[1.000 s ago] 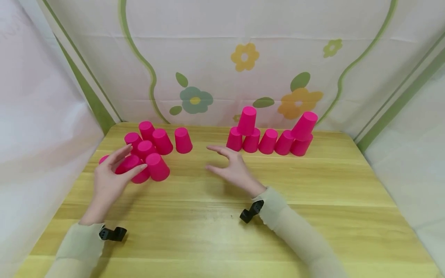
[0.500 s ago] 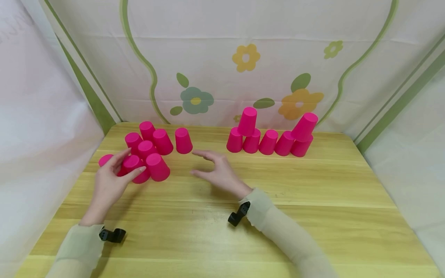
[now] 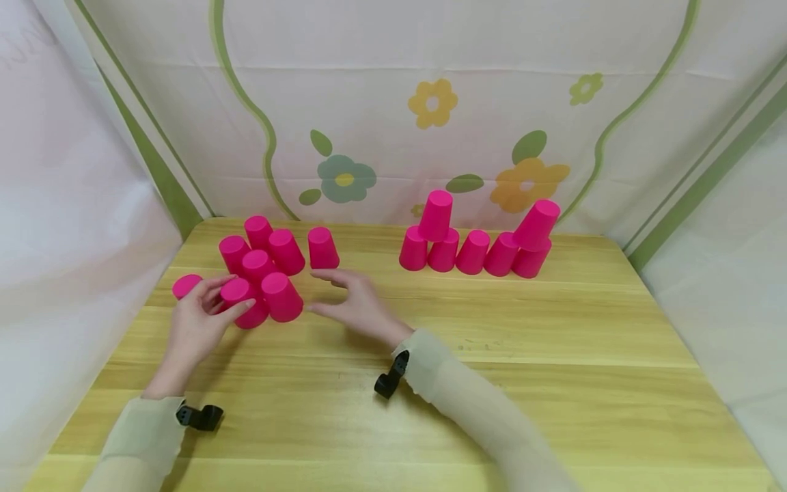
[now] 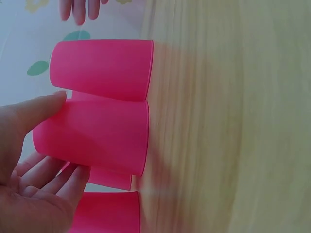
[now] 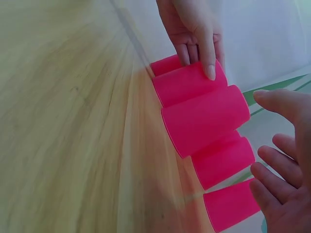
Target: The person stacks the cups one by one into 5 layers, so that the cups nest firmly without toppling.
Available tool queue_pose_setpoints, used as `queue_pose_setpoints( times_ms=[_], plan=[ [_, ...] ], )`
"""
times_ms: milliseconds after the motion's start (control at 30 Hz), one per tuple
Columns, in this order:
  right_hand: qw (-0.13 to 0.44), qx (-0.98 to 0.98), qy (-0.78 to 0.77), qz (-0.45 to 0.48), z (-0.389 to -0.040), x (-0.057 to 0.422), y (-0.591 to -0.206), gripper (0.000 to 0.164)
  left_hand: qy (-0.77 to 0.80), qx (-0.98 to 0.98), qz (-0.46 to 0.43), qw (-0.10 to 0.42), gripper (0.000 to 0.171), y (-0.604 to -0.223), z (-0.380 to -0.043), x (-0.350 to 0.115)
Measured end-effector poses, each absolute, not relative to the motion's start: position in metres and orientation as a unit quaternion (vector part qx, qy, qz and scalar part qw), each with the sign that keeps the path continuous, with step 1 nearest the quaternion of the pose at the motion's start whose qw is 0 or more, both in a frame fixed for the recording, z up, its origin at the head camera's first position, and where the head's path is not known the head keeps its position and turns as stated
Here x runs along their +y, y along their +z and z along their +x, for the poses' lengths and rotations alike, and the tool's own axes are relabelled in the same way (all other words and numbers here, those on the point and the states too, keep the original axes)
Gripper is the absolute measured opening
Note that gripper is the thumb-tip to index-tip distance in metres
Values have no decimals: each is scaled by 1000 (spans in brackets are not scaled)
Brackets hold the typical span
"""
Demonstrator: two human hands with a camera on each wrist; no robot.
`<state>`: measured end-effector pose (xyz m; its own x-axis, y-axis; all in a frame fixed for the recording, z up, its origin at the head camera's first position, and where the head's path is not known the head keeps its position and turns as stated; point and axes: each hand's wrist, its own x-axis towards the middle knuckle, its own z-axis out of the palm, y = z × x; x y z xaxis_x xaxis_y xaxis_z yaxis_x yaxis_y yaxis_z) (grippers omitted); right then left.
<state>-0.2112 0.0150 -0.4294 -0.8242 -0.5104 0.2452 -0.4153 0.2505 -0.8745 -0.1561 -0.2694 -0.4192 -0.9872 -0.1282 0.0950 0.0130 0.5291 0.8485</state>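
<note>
Several pink cups stand upside down in a cluster on the left of the wooden table. My left hand (image 3: 199, 321) grips the front pink cup (image 4: 97, 136), thumb on one side near its top and fingers curled on the other. Right beside that cup stands another pink cup (image 5: 206, 119), touching or nearly touching it. My right hand (image 3: 353, 304) is just to the right of this second cup, thumb and fingers spread apart and holding nothing. In the right wrist view its fingers (image 5: 279, 182) hang close to the cups without curling round any.
Back right on the table (image 3: 553, 383), several upside-down cups form a row, with one cup (image 3: 436, 216) stacked at its left end and another cup (image 3: 537, 224) at its right. A single cup (image 3: 323, 249) stands behind my right hand. A patterned curtain (image 3: 381, 123) borders the back.
My right hand has moved left from near the row to beside the left cluster. My left fingers have closed in on the front cup, and it and its neighbour have shifted slightly right.
</note>
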Motion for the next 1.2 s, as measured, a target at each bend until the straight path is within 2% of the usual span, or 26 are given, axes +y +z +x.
queue_pose_setpoints(
  times_ms=[367,933,1200],
  plan=[
    [80,784,-553,-271,-220,-18,-434,65,-479,-875,36,68,68,-422,-157,-271],
    [109,788,-558,-237,-226,-43,-436,66,-473,-878,26,71,66,-422,-159,-276],
    [91,784,-564,-241,-226,-49,-438,60,-470,-879,28,72,66,-421,-159,-276]
  ],
)
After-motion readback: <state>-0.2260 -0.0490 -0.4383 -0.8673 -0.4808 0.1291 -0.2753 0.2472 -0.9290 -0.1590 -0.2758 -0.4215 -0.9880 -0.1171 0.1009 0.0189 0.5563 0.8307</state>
